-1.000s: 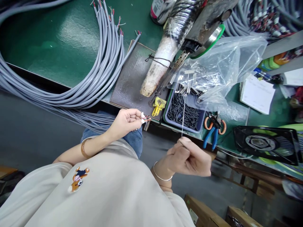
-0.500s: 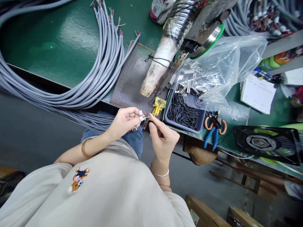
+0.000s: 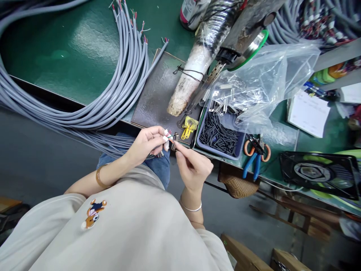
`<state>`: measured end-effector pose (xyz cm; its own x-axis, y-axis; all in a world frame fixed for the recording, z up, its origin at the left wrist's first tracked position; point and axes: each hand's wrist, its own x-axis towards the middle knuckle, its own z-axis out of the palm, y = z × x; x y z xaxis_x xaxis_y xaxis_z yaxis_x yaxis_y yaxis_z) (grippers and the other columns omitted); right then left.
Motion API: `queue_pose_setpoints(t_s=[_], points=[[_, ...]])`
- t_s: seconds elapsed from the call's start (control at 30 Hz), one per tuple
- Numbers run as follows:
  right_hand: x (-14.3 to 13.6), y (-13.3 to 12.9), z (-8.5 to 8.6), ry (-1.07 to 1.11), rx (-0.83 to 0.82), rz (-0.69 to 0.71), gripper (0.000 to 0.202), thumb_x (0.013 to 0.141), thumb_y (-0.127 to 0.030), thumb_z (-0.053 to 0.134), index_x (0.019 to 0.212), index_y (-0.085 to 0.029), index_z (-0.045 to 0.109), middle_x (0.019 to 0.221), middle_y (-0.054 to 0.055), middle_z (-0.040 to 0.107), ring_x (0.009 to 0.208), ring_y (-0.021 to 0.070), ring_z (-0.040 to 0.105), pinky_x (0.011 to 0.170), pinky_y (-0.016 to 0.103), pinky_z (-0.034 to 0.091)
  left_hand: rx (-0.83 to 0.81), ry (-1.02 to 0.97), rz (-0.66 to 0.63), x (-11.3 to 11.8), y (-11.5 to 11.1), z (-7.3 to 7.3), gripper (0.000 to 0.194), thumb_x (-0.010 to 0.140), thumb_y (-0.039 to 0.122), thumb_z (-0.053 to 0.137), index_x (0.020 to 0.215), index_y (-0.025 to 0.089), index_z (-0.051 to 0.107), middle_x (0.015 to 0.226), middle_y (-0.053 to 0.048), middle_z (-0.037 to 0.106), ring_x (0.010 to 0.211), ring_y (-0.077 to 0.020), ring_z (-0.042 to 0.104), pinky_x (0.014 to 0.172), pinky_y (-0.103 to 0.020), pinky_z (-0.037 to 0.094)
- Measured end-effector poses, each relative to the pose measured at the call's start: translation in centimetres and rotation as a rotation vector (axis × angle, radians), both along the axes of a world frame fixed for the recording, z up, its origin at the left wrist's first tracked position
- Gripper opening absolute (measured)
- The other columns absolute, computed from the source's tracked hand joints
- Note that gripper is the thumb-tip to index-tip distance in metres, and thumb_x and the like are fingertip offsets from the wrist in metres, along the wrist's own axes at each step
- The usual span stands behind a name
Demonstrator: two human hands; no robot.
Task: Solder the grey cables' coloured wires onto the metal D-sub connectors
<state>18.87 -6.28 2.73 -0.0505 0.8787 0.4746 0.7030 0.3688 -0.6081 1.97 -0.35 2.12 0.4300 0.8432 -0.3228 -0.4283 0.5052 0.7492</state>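
My left hand [image 3: 149,142] is closed in a pinch on the end of a cable, where thin coloured wires [image 3: 170,137] fan out beside white wrapping at the fingertips. A small multi-pin metal connector [image 3: 175,140] sits right by the wires, at the edge of the dark board. My right hand [image 3: 195,167] has its fingers curled, and its index fingertip and thumb meet the wire ends next to the connector. More metal connector pins [image 3: 160,154] show just below my left fingers. Grey cables [image 3: 113,141] run left from under my left hand.
A thick bundle of grey cables [image 3: 121,79] lies on the green table. Around the work stand a wrapped white tube [image 3: 184,88], yellow clips [image 3: 188,130], a blue tray [image 3: 199,142] of black sleeves, a plastic bag [image 3: 282,71] of connectors, cutters [image 3: 255,162] and a black fan [image 3: 313,171].
My right fingertips have shifted slightly left and down along the wires. More of the connector now shows between the hands. The left hand has hardly moved.
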Motion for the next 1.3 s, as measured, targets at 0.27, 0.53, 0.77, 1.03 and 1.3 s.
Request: queue_pose_setpoints(t_s=[0.27,0.53,0.77,1.03,1.3], points=[[-0.3,0.5,0.6,0.09,-0.092,-0.122,0.016,0.094,-0.027,0.069,0.106,-0.027,0.08,0.072,-0.002,0.076,0.049,0.0088,0.057,0.053,0.023,0.05,0.075,0.058,-0.084,0.1,-0.3,0.5,0.022,0.077,0.025,0.073,0.07,0.015,0.055,0.058,0.0,0.066,0.039,-0.0015,0.038,0.041,-0.017,0.025],[0.0,0.5,0.1,-0.24,0.218,0.091,0.016,0.091,-0.018,0.072,0.104,-0.026,0.073,0.055,-0.008,0.058,0.045,0.0079,0.046,0.05,0.027,0.037,0.238,0.131,0.036,0.1,-0.7,0.5,0.023,0.068,0.012,0.075,0.089,0.014,0.067,0.078,-0.001,0.071,0.066,-0.0073,0.063,0.064,-0.016,0.05],[0.0,0.1,-0.4,-0.249,0.275,0.138,0.024,0.09,-0.017,0.074,0.112,-0.026,0.071,0.053,-0.009,0.054,0.044,0.0073,0.043,0.05,0.029,0.032,0.336,0.102,0.053,-0.3,-1.0,-0.1,0.019,0.071,0.013,0.075,0.089,0.014,0.068,0.082,-0.004,0.073,0.076,-0.0118,0.069,0.073,-0.02,0.056],[-1.2,0.5,0.7,0.214,-0.175,-0.12,0.016,0.093,-0.031,0.066,0.079,-0.023,0.068,0.052,-0.008,0.049,0.042,0.0065,0.039,0.043,0.023,0.033,0.335,0.246,0.132,0.4,-1.7,0.3,0.018,0.068,0.021,0.083,0.077,0.015,0.068,0.074,-0.002,0.072,0.064,-0.01,0.064,0.059,-0.019,0.051],[-0.8,1.2,0.9,0.707,-0.162,-0.229,0.019,0.093,-0.039,0.07,0.084,-0.022,0.07,0.052,-0.009,0.047,0.041,0.0048,0.033,0.039,0.02,0.025,-0.147,-0.151,-0.048,0.1,-0.2,-0.2,0.037,0.069,0.032,0.09,0.081,0.013,0.061,0.066,-0.001,0.069,0.041,-0.0041,0.047,0.04,-0.017,0.033]])
